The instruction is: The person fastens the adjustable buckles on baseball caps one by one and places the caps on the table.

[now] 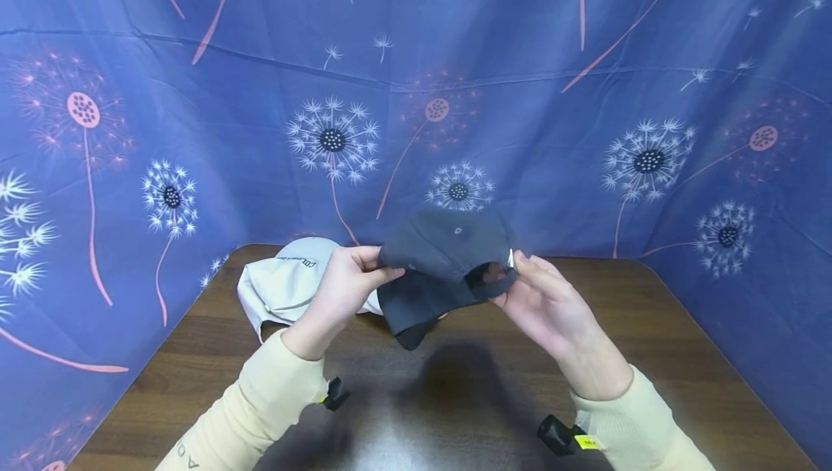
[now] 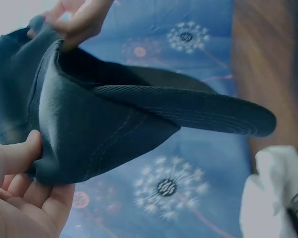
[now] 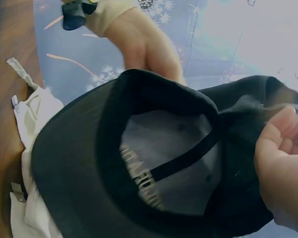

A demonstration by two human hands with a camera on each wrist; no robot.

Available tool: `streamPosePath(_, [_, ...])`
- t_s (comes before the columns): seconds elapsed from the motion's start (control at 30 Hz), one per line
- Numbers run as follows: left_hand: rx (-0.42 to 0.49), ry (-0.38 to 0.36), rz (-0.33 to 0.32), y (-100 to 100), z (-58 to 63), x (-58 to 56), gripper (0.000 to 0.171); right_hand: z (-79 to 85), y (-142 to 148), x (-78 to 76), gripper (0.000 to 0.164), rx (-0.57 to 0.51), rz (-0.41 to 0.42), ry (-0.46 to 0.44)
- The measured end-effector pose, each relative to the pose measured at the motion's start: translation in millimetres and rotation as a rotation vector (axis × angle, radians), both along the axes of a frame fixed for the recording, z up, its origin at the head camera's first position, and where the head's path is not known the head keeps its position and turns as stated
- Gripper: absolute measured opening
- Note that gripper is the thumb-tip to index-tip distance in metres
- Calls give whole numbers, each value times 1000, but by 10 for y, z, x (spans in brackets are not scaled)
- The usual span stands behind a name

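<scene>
A dark baseball cap (image 1: 442,247) is held up above the table by both hands. My left hand (image 1: 338,294) pinches its left side, thumb on the outer cloth in the left wrist view. My right hand (image 1: 552,305) grips the back edge beside the strap opening, where a small white tag shows. In the right wrist view the cap's inside faces the camera, with the brim (image 3: 72,163) to the left and pale lettering (image 3: 141,178) within. The stitched brim (image 2: 213,109) points right in the left wrist view.
White caps (image 1: 279,279) with dark lettering lie at the back left of the brown wooden table (image 1: 624,326), partly behind my left hand. A blue cloth (image 1: 520,124) printed with dandelions hangs round the table's back and sides.
</scene>
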State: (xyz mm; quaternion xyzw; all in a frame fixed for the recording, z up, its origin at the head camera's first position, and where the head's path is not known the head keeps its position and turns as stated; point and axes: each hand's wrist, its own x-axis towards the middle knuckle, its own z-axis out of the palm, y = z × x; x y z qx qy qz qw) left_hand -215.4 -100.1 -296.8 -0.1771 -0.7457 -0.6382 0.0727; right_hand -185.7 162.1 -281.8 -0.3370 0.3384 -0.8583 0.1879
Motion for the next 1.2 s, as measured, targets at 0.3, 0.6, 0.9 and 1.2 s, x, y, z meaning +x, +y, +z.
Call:
streamPosePath(0.3, [-110, 161, 107, -89, 174, -132, 11, -102, 26, -24, 32, 100, 57, -8])
streamPosePath(0.6, [-250, 361, 225, -186, 281, -224, 17, -211, 164, -107, 34, 364, 41, 32])
streamPosePath(0.9, [-425, 426, 253, -248, 386, -300, 14, 68, 361, 32, 21, 861, -535, 332])
streamPosePath(1.2, [-501, 408, 179, -155, 354, -315, 20, 237, 322, -44, 34, 1030, -919, 452])
